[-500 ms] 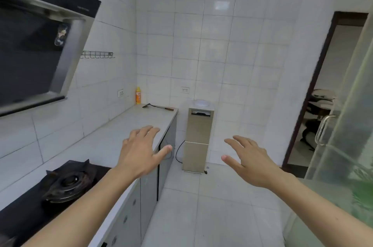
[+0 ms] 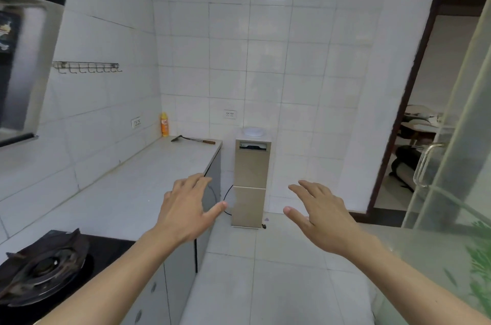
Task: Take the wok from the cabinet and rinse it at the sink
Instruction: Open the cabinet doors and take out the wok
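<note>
Two bare hands reached forward, palms down and fingers spread, in a white-tiled kitchen. The left hand [image 2: 186,208] hovered empty above the outer edge of the countertop [image 2: 132,186], its thumb stretched out past that edge over the floor. The right hand [image 2: 321,215] hung equally empty, well off the countertop's open side, above the tiled floor [image 2: 279,285].

The wok named in the task could not be seen anywhere; the grey cabinet doors [image 2: 183,266] under the countertop stood shut except for a dark gap between two of them, and no sink appeared in view.

At the near end of the countertop sat a black gas stove [image 2: 50,266] with its burner ring showing. At the far end, against the back wall, stood a yellow bottle [image 2: 164,124], and just beside it lay a spatula [image 2: 192,139] with a wooden handle. On the side wall above the countertop hung a bare metal hook rail [image 2: 87,66], with a dark range hood [image 2: 24,54] nearer the camera.

Just beyond the countertop's far end, on the floor, stood a beige water dispenser [image 2: 249,184], a black cord looping behind it. Across the room from the countertop, a dark-framed doorway [image 2: 398,112] opened to another room, and a glass door [image 2: 457,165] with a metal handle stood nearest the camera.
</note>
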`<state>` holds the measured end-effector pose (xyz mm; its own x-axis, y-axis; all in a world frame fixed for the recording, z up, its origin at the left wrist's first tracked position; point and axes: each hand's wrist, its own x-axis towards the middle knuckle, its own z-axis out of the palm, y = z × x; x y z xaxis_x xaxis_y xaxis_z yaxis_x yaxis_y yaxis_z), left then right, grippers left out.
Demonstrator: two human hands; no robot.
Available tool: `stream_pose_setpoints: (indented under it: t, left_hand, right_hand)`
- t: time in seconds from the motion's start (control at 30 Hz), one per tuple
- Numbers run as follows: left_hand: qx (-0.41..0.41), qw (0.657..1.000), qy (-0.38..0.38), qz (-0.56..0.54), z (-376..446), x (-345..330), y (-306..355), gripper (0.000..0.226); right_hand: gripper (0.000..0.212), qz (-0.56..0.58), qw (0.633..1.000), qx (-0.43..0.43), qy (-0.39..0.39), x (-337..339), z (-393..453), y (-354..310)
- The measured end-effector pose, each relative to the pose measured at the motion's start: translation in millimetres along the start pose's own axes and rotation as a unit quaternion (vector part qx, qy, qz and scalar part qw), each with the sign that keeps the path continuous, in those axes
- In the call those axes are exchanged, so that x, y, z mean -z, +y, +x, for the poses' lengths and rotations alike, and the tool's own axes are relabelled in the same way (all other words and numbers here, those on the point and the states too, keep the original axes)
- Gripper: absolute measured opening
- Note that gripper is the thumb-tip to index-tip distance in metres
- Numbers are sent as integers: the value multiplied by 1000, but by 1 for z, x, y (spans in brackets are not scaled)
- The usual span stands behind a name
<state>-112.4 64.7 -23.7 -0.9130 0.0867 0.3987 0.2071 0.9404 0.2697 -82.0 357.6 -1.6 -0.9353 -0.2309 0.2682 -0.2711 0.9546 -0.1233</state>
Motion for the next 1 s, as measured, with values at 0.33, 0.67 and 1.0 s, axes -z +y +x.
stream_pose_setpoints:
  t: [0.33, 0.67, 1.0]
  left_hand:
    - [10, 999, 4, 39, 140, -62, 67, 69]
    - [0, 999, -24, 47, 251, -133, 72, 74]
    - [9, 999, -44, -29, 395, -213, 22, 71]
  right_hand:
    - [97, 18, 1000, 6, 21, -21, 108, 126]
    - [73, 44, 999, 0, 25, -46, 204, 201]
    - [65, 13, 999, -31, -13, -86, 349, 243]
